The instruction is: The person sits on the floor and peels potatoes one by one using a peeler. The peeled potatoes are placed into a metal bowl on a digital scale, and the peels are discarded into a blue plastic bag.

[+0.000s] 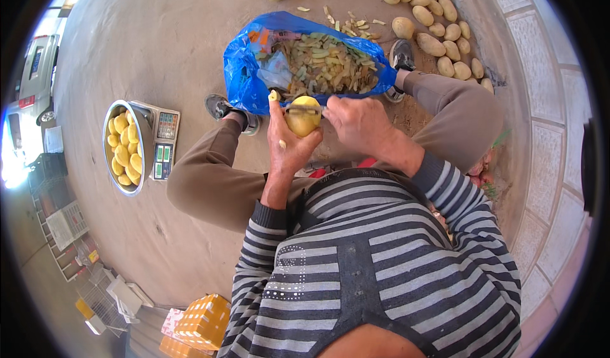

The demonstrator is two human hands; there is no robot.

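My left hand holds a potato whose visible surface is peeled yellow. Bits of peel cling to the left fingertip and the back of that hand. In my right hand is a peeler, its metal blade lying across the upper part of the potato. Just beyond both hands, a blue plastic bag gapes between my feet. Potato peelings fill much of it, along with some crumpled plastic packaging.
To the left, a metal bowl of peeled potatoes sits on a digital scale. Unpeeled potatoes lie on the floor, beyond the bag and by the tiled wall. Loose peelings are scattered there. Boxes stand lower left.
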